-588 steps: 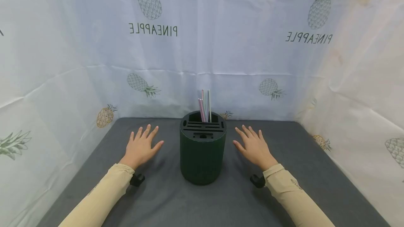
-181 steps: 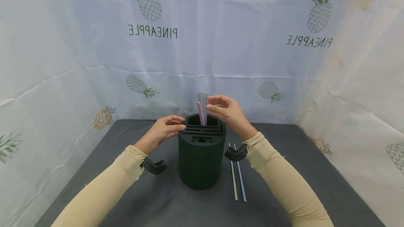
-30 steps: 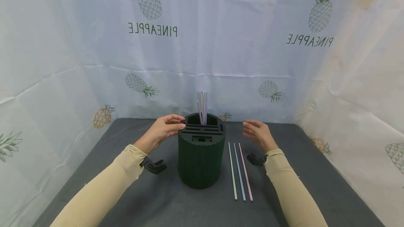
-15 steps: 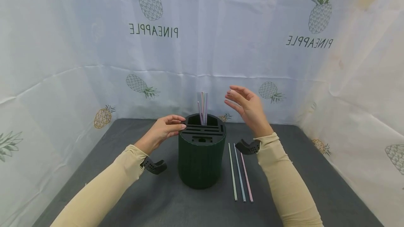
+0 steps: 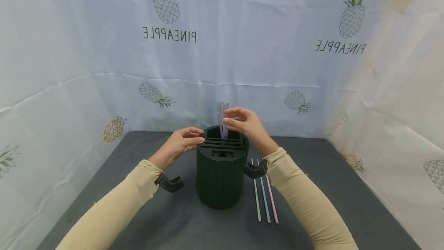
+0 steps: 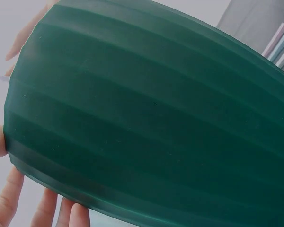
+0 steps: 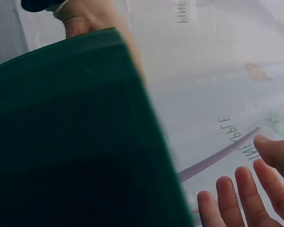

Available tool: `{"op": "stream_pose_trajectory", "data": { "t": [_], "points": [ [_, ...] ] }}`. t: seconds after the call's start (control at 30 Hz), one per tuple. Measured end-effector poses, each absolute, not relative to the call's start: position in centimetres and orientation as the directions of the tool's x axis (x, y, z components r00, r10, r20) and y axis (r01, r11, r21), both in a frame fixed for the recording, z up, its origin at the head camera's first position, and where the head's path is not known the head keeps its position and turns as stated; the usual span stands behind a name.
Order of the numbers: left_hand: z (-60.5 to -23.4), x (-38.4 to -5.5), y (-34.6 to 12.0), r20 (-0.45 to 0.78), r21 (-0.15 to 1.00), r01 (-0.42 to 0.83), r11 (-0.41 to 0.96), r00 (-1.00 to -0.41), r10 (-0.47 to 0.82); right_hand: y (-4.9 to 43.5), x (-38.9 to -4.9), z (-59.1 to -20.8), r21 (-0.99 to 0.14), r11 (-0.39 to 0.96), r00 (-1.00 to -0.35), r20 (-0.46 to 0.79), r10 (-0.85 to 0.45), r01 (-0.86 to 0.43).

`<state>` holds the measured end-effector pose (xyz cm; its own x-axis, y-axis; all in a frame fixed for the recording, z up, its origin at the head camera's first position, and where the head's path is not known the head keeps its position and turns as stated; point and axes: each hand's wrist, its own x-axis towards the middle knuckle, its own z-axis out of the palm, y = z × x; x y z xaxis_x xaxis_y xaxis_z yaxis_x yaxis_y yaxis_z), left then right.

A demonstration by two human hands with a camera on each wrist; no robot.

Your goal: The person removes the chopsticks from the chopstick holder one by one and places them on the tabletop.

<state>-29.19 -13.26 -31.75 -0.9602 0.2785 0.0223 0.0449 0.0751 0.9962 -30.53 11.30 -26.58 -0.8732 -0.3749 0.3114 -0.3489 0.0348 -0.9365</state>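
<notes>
Rising near-upright at nine o'clock from the nearer right hand [image 5: 249, 125], the sticks [image 5: 220, 124] meet parted fingers; the left hand [image 5: 177, 144] grips the green holder [image 5: 220, 180].

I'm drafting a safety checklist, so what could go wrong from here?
The right hand is at closely bunched chopsticks and might pull out several. Three loose chopsticks beside the knife block could roll if bumped. The left hand touches it only near the rim; it might tip.
</notes>
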Motion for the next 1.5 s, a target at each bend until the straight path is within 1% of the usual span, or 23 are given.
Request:
{"op": "stream_pose_trajectory", "data": {
  "t": [0.2, 0.33, 0.63, 0.73, 0.87, 1.07, 1.13, 1.3, 1.4, 1.5],
  "points": [
    [-31.8, -29.2, -13.2, 0.016, 0.996, 0.04, 0.08, -0.961, 0.275, 10.9, -30.7, -27.2, -0.921, 0.165, -0.869, 0.256, -0.423, -0.352],
    [-31.7, -29.1, -13.2, 0.015, 0.996, 0.037, 0.078, -0.962, 0.271, 10.7, -30.7, -27.5, -0.907, 0.233, -0.873, 0.227, -0.431, -0.351],
    [-31.6, -29.1, -13.2, 0.013, 0.997, 0.035, 0.074, -0.961, 0.278, 10.5, -30.8, -27.6, -0.889, 0.279, -0.877, 0.225, -0.425, -0.364],
    [-31.7, -29.1, -13.2, 0.011, 0.996, 0.034, 0.077, -0.961, 0.277, 10.4, -30.7, -27.2, -0.886, 0.283, -0.883, 0.236, -0.405, -0.367],
    [-31.7, -29.1, -13.3, 0.014, 0.997, 0.036, 0.074, -0.959, 0.283, 10.7, -30.5, -25.8, -0.907, 0.196, -0.888, 0.289, -0.357, -0.373],
    [-31.8, -29.1, -13.4, 0.02, 0.997, 0.04, 0.063, -0.957, 0.291, 12.2, -30.5, -22.2, -0.917, -0.048, -0.875, 0.392, -0.284, -0.396],
    [-31.7, -29.1, -13.4, 0.021, 0.997, 0.041, 0.062, -0.956, 0.292, 12.9, -30.5, -20.9, -0.903, -0.135, -0.868, 0.429, -0.251, -0.407],
    [-31.7, -29.1, -13.5, 0.024, 0.997, 0.046, 0.065, -0.955, 0.297, 15.3, -30.2, -17.9, -0.838, -0.298, -0.852, 0.509, -0.12, -0.458],
    [-31.8, -29.3, -13.6, 0.025, 0.997, 0.047, 0.067, -0.954, 0.299, 17.1, -30.2, -17.0, -0.799, -0.356, -0.849, 0.527, -0.027, -0.485],
    [-31.9, -29.5, -13.6, 0.026, 0.997, 0.047, 0.065, -0.953, 0.301, 18.9, -30.3, -16.7, -0.779, -0.386, -0.855, 0.516, 0.056, -0.495]
  ]
}}
